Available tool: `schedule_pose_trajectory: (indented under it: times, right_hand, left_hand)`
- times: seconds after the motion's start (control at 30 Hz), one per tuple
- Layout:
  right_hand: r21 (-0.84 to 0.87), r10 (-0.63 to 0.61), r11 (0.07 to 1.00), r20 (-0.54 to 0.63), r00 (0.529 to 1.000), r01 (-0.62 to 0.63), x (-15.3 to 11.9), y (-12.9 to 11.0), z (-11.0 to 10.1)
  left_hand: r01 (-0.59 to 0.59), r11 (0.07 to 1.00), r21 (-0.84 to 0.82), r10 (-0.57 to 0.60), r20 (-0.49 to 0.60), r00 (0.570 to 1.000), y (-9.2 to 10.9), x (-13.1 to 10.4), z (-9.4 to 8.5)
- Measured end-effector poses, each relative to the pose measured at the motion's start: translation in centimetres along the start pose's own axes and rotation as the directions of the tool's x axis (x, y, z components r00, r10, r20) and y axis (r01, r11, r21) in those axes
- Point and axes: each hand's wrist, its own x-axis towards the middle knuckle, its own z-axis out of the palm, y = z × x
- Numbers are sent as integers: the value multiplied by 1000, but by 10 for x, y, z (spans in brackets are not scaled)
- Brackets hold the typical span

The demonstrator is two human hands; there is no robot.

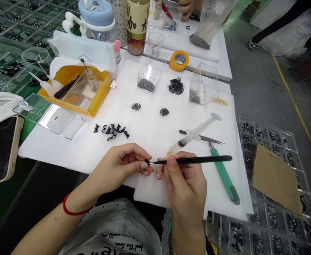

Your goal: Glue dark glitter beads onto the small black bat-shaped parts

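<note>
Between its thumb and fingers, my left hand (126, 163) pinches a small black part (147, 162). My right hand (184, 180) is closed round a slim black tool (197, 159), whose thin metal tip meets the black part. Just beyond my right hand lie a syringe (195, 134) with an orange tip and black tweezers (208, 137). A green-handled tool (225, 177) rests to the right. Several black curved pieces (113, 130) are spread beyond my left hand. Two small dark piles (136, 106) (164, 112) sit on the white foam sheet (150, 131).
A yellow box (98, 101) of tools and a clear lid (65, 122) stand left. Farther back are clear boxes (147, 83) (197, 95), black rods (176, 86), orange tape (179, 61), a bottle (137, 28) and a jug (97, 17). Compartment trays (266, 226) flank the right; a phone (1, 148) lies left.
</note>
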Motion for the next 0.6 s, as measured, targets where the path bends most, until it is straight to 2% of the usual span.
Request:
schedule_pose_trajectory:
  times: [0.13, 0.23, 0.3, 0.33, 0.37, 0.43, 0.47, 0.5, 0.53, 0.6]
  right_hand:
    - [5, 31, 1000, -4, 1000, -31, 0, -1, -1]
    - [38, 7, 999, -20, 1000, -6, 0, -3, -1]
    - [96, -19, 995, -51, 999, 24, 1, -5, -1]
    - [121, -19, 992, -70, 997, 28, 2, -6, -1]
    - [142, -10, 990, -87, 996, 22, 2, -7, -1]
    - [169, 18, 986, -102, 995, 0, 3, -8, -2]
    - [176, 30, 984, -97, 995, -13, 3, -8, -2]
    - [181, 37, 983, -86, 996, -21, 3, -8, -3]
    - [186, 39, 982, -74, 996, -24, 3, -8, -4]
    - [198, 41, 980, -55, 998, -30, 2, -7, -5]
  left_hand:
    - [5, 1000, 20, -5, -3, 1000, -1, 1, 3]
    - [-3, 998, 61, 3, -10, 1000, 3, -7, 5]
    - [-26, 986, 165, 39, -78, 996, 9, -17, 2]
    - [-45, 966, 256, 87, -155, 984, 13, -23, -2]
    - [-54, 898, 437, 186, -266, 946, 17, -29, -7]
    - [41, 711, 702, 373, -426, 824, 22, -40, -21]
    - [124, 634, 763, 377, -446, 812, 24, -44, -29]
    - [177, 556, 812, 376, -436, 818, 24, -47, -37]
    - [209, 471, 857, 373, -409, 833, 23, -49, -44]
    - [255, 341, 905, 413, -388, 824, 20, -50, -55]
